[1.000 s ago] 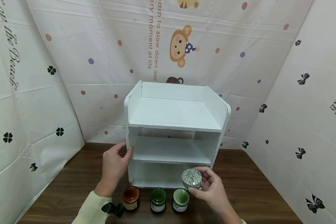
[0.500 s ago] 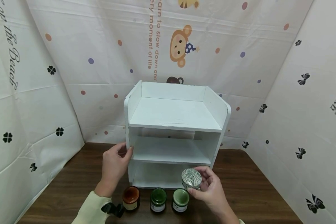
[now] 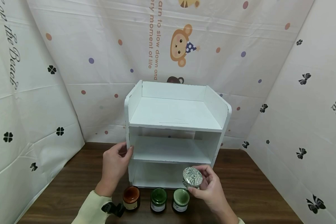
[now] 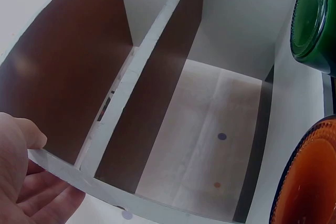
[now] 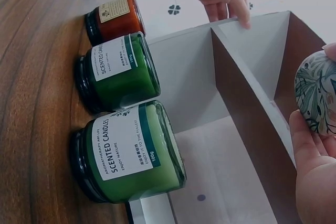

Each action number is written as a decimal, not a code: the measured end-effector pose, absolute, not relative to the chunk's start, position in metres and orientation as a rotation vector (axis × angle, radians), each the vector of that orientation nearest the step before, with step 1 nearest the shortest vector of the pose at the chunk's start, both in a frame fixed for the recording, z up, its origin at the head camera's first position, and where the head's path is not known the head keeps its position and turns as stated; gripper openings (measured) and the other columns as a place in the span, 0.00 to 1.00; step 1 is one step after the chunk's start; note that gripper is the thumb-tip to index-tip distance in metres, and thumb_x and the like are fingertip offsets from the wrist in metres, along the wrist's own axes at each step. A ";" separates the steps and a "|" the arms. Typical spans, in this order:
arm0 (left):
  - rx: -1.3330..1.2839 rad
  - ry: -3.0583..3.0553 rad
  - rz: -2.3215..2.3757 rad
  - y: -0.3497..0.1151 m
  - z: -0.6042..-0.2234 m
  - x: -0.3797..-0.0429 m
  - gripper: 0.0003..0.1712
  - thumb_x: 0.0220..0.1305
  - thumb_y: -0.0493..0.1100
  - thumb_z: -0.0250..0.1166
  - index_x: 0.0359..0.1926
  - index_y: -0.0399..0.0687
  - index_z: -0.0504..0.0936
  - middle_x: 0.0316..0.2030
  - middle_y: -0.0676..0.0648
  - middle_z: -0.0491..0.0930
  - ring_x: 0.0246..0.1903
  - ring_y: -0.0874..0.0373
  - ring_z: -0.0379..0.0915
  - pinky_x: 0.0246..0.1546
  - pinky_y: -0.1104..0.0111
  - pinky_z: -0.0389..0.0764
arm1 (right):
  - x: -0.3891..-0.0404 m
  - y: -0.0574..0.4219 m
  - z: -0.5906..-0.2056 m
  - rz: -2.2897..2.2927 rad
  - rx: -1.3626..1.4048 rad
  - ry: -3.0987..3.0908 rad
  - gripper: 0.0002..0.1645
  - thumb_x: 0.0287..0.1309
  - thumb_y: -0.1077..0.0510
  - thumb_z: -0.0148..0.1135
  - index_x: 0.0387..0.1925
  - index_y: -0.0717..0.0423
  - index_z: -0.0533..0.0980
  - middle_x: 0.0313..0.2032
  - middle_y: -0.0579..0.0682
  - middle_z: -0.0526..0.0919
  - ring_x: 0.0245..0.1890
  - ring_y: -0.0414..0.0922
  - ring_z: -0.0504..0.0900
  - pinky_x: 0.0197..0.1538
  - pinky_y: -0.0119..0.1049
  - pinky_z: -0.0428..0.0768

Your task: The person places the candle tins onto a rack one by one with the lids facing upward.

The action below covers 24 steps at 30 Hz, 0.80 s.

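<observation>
My left hand (image 3: 115, 163) grips the left side panel of a white wooden shelf unit (image 3: 175, 113), thumb on the front edge. My right hand (image 3: 211, 188) holds a small round tin (image 3: 192, 177) with a green-and-white leaf pattern between thumb and fingers. It is tilted, in front of the lowest compartment's right end. Below, a row of scented candle jars stands upside down on black lids along the unit's front: an amber jar (image 3: 131, 198), a dark green jar (image 3: 158, 199) and a light green jar (image 3: 180, 200). In the right wrist view, pinkish flowers show on the tin (image 5: 317, 93).
Under the unit lies a dark wood-grain table (image 3: 249, 183). Printed white cloth (image 3: 100, 62) hangs behind and at both sides. The shelf unit has a railed top, a middle shelf (image 3: 170, 150) and a lowest compartment (image 3: 156, 175). A black wrist camera (image 3: 113, 209) sits on my left sleeve.
The tin in my right hand has tipped and risen slightly, its top face turning more to the right. My left hand and the candle jars have stayed put.
</observation>
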<state>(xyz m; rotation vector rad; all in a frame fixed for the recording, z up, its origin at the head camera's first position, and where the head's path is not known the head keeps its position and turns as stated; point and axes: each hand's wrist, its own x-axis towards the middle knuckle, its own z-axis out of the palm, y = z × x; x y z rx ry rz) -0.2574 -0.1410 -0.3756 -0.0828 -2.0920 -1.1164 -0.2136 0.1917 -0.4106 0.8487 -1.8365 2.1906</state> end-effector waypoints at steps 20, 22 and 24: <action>-0.075 -2.090 -1.106 -0.142 -0.376 -0.258 0.14 0.64 0.43 0.72 0.48 0.39 0.88 0.40 0.39 0.90 0.35 0.48 0.89 0.35 0.53 0.89 | -0.211 0.193 -0.404 2.100 0.814 -1.885 0.37 0.43 0.82 0.69 0.58 0.82 0.66 0.52 0.52 0.84 0.50 0.41 0.84 0.53 0.30 0.85; -0.078 -2.090 -1.111 -0.142 -0.376 -0.258 0.14 0.65 0.42 0.72 0.48 0.39 0.89 0.40 0.39 0.90 0.35 0.47 0.89 0.36 0.53 0.89 | -0.211 0.193 -0.404 2.085 0.799 -1.890 0.37 0.43 0.82 0.69 0.58 0.82 0.67 0.52 0.52 0.84 0.50 0.41 0.84 0.53 0.29 0.85; -0.081 -2.090 -1.113 -0.141 -0.376 -0.259 0.14 0.65 0.42 0.72 0.48 0.39 0.89 0.40 0.38 0.90 0.35 0.47 0.89 0.36 0.53 0.89 | -0.210 0.194 -0.403 2.079 0.792 -1.892 0.37 0.43 0.82 0.69 0.58 0.82 0.67 0.52 0.51 0.84 0.50 0.40 0.84 0.53 0.29 0.85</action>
